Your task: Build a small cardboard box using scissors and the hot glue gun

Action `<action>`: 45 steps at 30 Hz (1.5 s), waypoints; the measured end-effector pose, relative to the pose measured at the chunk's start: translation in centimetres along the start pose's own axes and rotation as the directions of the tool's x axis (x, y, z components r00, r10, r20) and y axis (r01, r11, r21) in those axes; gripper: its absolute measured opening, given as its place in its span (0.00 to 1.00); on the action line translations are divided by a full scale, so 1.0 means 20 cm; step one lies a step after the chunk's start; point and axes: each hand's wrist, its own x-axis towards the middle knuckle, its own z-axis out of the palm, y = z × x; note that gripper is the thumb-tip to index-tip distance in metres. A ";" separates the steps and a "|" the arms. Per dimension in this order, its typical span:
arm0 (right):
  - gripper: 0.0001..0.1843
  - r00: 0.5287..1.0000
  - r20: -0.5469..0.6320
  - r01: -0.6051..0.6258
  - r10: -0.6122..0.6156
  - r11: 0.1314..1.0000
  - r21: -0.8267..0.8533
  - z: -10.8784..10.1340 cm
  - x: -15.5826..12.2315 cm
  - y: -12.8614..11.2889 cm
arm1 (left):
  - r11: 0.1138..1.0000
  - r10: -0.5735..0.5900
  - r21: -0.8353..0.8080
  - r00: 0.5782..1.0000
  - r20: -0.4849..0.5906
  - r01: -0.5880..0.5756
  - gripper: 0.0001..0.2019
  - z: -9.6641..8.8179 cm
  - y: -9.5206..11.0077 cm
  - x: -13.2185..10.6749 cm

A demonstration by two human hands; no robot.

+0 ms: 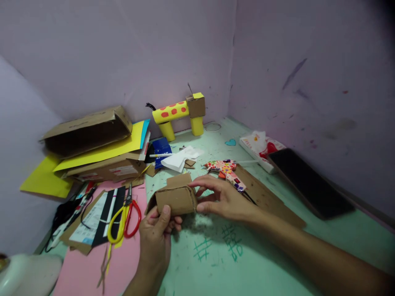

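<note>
A small folded brown cardboard piece (175, 196) is held just above the green table (277, 255). My left hand (156, 234) grips its lower left edge, thumb pressed on the front face. My right hand (224, 199) pinches its right end with fingers and thumb. Scissors with one yellow and one red handle (125, 220) lie just left of my left hand on pink paper (86, 267). A patterned glue gun (226, 170) lies behind my right hand.
A yellow cardboard giraffe with red spots (179, 113) stands at the back wall. Cardboard boxes and yellow sheets (98, 148) are piled at the left. A dark tablet (308, 181) and a tissue pack (261, 148) lie at the right. White paper scraps (180, 158) sit mid-table.
</note>
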 end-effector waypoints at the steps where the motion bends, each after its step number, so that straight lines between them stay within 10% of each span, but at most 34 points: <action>1: 0.23 1.000 0.006 -0.001 0.001 1.000 0.014 0.00 0.00 0.00 | 1.000 -0.002 0.005 1.000 0.003 0.002 0.21 0.00 0.00 0.00; 27: 0.22 0.987 -0.063 0.150 -0.148 0.988 0.034 0.01 0.00 0.02 | 0.998 -0.036 0.044 0.999 0.039 0.034 0.21 -0.01 -0.02 0.00; 37: 0.22 0.956 -0.124 -0.214 0.264 0.923 0.320 0.02 0.01 0.03 | 0.999 -0.032 0.036 0.999 0.033 0.031 0.21 -0.01 -0.01 0.00; 45: 0.21 0.959 -0.124 -0.211 0.255 0.935 0.286 0.04 0.02 0.01 | 0.998 -0.049 0.046 0.998 0.049 0.047 0.21 0.01 -0.01 0.01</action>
